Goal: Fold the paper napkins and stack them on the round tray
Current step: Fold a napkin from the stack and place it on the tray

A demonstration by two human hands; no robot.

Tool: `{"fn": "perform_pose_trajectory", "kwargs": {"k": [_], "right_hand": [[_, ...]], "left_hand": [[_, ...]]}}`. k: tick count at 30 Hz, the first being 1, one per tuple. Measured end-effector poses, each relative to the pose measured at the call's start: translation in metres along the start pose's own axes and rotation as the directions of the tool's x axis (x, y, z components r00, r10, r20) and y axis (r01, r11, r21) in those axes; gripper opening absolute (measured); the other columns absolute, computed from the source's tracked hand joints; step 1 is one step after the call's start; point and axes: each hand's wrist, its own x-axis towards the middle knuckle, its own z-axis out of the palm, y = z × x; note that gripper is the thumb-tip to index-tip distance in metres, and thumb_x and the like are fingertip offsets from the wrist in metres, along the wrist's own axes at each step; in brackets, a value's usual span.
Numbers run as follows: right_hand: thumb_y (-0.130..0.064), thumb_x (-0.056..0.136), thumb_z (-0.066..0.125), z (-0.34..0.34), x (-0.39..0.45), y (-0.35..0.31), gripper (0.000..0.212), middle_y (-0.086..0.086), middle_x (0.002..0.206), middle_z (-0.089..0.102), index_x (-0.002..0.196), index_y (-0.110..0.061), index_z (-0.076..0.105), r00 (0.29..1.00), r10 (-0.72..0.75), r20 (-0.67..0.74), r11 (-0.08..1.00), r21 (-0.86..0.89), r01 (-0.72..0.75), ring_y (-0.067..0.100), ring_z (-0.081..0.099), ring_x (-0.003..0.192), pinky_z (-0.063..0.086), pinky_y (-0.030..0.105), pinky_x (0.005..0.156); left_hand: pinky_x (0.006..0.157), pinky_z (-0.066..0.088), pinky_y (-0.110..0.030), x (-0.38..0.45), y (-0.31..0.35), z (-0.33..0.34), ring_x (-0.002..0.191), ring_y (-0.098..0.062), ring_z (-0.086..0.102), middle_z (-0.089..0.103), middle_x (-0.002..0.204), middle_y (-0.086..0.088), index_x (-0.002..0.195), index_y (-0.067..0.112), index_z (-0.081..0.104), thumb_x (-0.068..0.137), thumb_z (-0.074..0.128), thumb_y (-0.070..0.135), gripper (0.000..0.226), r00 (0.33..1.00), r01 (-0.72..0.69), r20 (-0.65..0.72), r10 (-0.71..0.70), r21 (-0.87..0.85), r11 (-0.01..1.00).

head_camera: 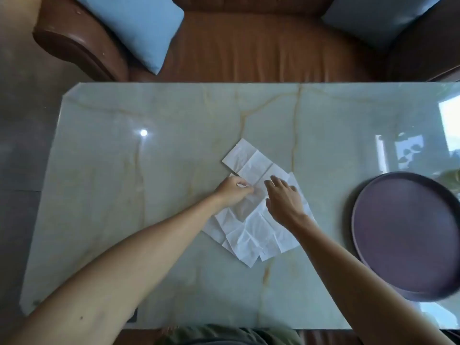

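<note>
Several unfolded white paper napkins lie overlapped in a loose pile at the middle of the marble table. One creased napkin on top stretches toward the far side. My left hand pinches an edge of that top napkin between thumb and fingers. My right hand hovers flat over the pile just to the right, fingers spread, holding nothing I can see. The round dark purple tray sits at the table's right edge with nothing on it.
The pale green marble table has a glossy top with reflections on its right side. Beyond its far edge stands a brown leather sofa with a blue cushion and a grey cushion.
</note>
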Motion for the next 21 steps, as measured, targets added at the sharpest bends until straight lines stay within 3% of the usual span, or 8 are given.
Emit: {"fn": "perform_pose_trajectory", "kwargs": {"k": [4,7,10,12,15,19,21], "right_hand": [[-0.009,0.087,0.062,0.013,0.004,0.006,0.039,0.005,0.13,0.056,0.125,-0.012,0.055,0.999,-0.044,0.002,0.991,-0.128,0.044,0.026,0.057,0.123,0.041,0.044,0.101],[0.005,0.076,0.061,0.022,0.007,0.011,0.038,0.009,0.117,0.065,0.111,-0.01,0.065,0.998,-0.038,-0.056,0.99,-0.141,0.03,0.033,0.065,0.107,0.043,0.047,0.098],[0.008,0.072,0.061,0.022,0.011,0.014,0.027,0.01,0.1,0.07,0.092,-0.009,0.069,0.991,-0.038,-0.126,0.994,-0.109,0.025,0.034,0.067,0.089,0.046,0.047,0.094],[0.003,0.075,0.06,0.016,0.015,0.014,0.02,0.009,0.093,0.07,0.088,-0.009,0.068,0.985,-0.039,-0.167,0.999,-0.032,0.034,0.034,0.066,0.087,0.045,0.045,0.095],[-0.006,0.078,0.06,-0.002,0.015,0.014,0.009,0.006,0.089,0.069,0.085,-0.01,0.066,0.974,-0.069,-0.216,0.995,0.056,0.083,0.033,0.064,0.087,0.045,0.043,0.095],[-0.013,0.082,0.059,-0.037,0.006,0.012,0.007,0.004,0.09,0.07,0.086,-0.012,0.064,0.948,-0.156,-0.277,0.977,0.099,0.189,0.031,0.064,0.087,0.043,0.042,0.1],[-0.015,0.083,0.056,-0.055,0.001,0.011,0.01,0.002,0.091,0.071,0.088,-0.013,0.065,0.927,-0.199,-0.319,0.967,0.087,0.238,0.028,0.065,0.087,0.043,0.043,0.103]], "left_hand": [[0.082,0.049,-0.028,0.008,-0.002,0.006,0.117,-0.023,0.066,0.068,0.129,-0.007,0.125,0.013,0.067,0.089,0.07,0.035,0.043,0.999,0.045,0.008,-0.045,-0.007,0.999],[0.092,0.053,-0.034,0.015,-0.006,0.006,0.112,-0.023,0.067,0.067,0.125,-0.005,0.119,0.019,0.065,0.089,0.071,0.034,0.034,0.997,0.068,0.024,-0.067,-0.049,0.996],[0.088,0.052,-0.03,0.016,-0.009,0.007,0.109,-0.023,0.067,0.066,0.117,-0.004,0.112,0.024,0.061,0.091,0.071,0.027,0.024,0.999,0.045,0.003,-0.045,-0.063,0.997],[0.09,0.049,-0.028,0.014,-0.01,0.006,0.116,-0.022,0.062,0.061,0.125,-0.005,0.132,0.017,0.057,0.09,0.072,0.025,0.045,0.999,-0.022,-0.039,0.025,0.061,0.998],[0.108,0.043,-0.039,0.012,-0.012,0.005,0.131,-0.024,0.047,0.041,0.148,-0.003,0.153,0.022,0.036,0.085,0.076,0.033,0.08,0.966,-0.188,-0.106,0.235,0.334,0.924],[0.118,0.029,-0.045,0.008,0.002,-0.002,0.151,-0.029,0.024,0.02,0.168,-0.003,0.155,0.026,0.038,0.088,0.072,0.032,0.075,0.918,-0.273,-0.094,0.384,0.553,0.787],[0.119,0.028,-0.045,0.006,0.009,-0.005,0.153,-0.024,0.026,0.033,0.165,-0.002,0.147,0.024,0.051,0.092,0.068,0.034,0.058,0.889,-0.34,-0.061,0.453,0.575,0.745]]}}
